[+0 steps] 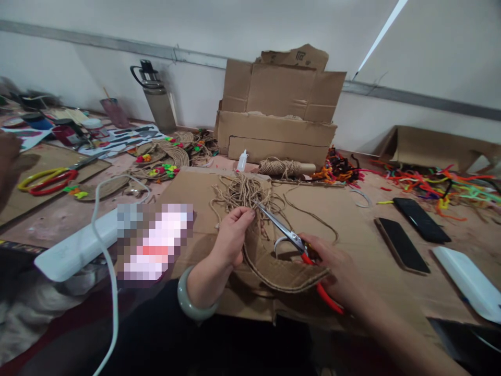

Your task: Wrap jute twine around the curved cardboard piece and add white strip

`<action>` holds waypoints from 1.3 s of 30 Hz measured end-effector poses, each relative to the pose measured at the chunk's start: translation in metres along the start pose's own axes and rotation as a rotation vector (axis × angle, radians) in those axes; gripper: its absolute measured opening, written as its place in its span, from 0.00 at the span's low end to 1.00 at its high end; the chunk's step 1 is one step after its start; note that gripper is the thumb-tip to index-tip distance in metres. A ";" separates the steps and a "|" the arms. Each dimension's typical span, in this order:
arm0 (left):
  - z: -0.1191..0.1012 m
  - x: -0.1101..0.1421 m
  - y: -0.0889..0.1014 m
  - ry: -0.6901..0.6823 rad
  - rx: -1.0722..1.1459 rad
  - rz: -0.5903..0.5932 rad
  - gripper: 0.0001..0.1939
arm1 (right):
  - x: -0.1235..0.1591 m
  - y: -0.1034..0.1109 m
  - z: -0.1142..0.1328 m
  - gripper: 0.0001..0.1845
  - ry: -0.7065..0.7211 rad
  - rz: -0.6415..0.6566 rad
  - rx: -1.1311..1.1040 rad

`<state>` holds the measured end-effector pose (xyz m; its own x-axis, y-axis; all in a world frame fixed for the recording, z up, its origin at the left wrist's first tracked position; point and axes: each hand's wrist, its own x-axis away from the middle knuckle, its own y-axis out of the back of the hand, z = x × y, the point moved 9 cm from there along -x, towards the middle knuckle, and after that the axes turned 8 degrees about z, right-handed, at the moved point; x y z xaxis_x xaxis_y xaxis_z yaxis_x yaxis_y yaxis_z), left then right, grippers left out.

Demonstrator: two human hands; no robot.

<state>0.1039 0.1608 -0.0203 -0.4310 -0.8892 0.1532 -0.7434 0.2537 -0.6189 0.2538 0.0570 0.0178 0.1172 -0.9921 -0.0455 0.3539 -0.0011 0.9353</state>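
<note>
My left hand [230, 235], a pale bangle at its wrist, is closed in a pinch on jute twine. My right hand [326, 261] grips scissors [295, 240] with red handles. Their tips reach the twine just beside my left fingertips; whether the blades are apart is too small to tell. Below them is a curved cardboard piece [284, 269] with twine along its outer edge, its right end at my right hand. Just beyond my left hand lies a tangled heap of cut twine [245, 190]. A flat cardboard sheet [199, 201] lies underneath.
A twine roll [279, 167] and a small white bottle [242, 161] sit before a standing cardboard box [277, 130]. To the right lie two phones [403, 245] and a white device [467, 282]. Red-and-yellow-handled scissors [49, 180] and a white cable [111, 271] are on the left.
</note>
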 end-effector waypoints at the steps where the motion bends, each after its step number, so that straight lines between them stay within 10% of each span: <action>1: 0.000 0.000 0.000 0.000 -0.001 -0.001 0.14 | 0.000 0.000 0.000 0.18 0.004 0.000 -0.011; 31: -0.001 0.001 0.000 0.006 -0.003 -0.015 0.13 | -0.004 -0.012 0.001 0.15 -0.017 0.048 -0.139; 39: 0.001 0.001 -0.001 0.022 -0.008 0.015 0.14 | -0.002 0.014 -0.044 0.22 -0.311 0.048 0.107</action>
<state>0.1047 0.1593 -0.0206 -0.4530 -0.8769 0.1606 -0.7407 0.2699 -0.6153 0.2991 0.0647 0.0160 -0.1632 -0.9822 0.0929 0.2534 0.0492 0.9661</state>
